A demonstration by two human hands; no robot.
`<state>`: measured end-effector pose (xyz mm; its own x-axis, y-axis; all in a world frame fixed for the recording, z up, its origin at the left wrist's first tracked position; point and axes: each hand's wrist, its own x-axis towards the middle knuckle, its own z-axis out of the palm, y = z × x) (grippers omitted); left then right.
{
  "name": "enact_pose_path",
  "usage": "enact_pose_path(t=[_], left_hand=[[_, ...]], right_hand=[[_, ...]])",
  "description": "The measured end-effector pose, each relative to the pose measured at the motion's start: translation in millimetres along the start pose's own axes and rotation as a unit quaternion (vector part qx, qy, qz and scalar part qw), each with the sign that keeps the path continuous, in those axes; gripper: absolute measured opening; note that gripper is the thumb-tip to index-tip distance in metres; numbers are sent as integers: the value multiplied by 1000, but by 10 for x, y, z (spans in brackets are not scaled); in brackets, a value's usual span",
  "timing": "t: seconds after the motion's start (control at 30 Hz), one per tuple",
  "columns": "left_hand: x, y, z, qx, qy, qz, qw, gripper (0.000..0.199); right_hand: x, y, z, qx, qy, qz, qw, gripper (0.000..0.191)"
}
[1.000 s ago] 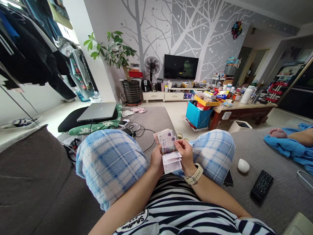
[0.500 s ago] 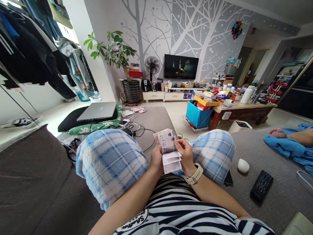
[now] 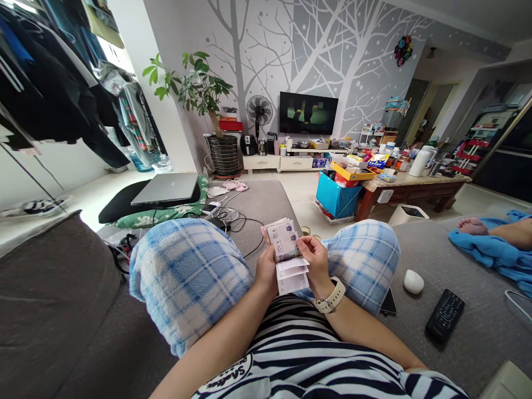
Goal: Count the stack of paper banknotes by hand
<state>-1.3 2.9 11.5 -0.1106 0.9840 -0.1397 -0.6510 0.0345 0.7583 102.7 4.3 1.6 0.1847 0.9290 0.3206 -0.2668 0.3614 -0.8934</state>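
Observation:
A small stack of banknotes (image 3: 283, 239) is held above my lap, between my knees. My left hand (image 3: 266, 270) grips the stack along its left edge, thumb on top. On the other side, my right hand (image 3: 315, 260) pinches the right edge of the notes between thumb and fingers; a pale watch is on that wrist. Several notes are folded down toward me, and their lower ends (image 3: 293, 282) hang fanned below the hands. The fingers beneath the stack are hidden.
Blue checked trousers (image 3: 195, 282) cover my knees on the grey sofa. To the right lie a black remote control (image 3: 444, 315), a white earbud case (image 3: 413, 282) and a phone (image 3: 389, 303). At left, a laptop (image 3: 166, 189) rests near tangled cables (image 3: 233, 219). Another person's foot (image 3: 472, 226) is at far right.
Both hands keep their hold, and the upper banknotes have shifted very slightly. The picture on the television is different.

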Motion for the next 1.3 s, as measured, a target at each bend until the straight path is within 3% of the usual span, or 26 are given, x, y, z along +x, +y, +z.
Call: enact_pose_path(t=[0.3, 0.6, 1.3], left_hand=[[-2, 7, 50, -38, 18, -34, 999, 24], [-40, -3, 17, -6, 3, -41, 999, 31], [51, -47, -1, -25, 20, -8, 999, 22]], right_hand=[[13, 8, -11, 18, -12, 3, 1000, 30], [50, 19, -8, 24, 29, 12, 999, 27], [40, -5, -24, -49, 23, -13, 998, 26]])
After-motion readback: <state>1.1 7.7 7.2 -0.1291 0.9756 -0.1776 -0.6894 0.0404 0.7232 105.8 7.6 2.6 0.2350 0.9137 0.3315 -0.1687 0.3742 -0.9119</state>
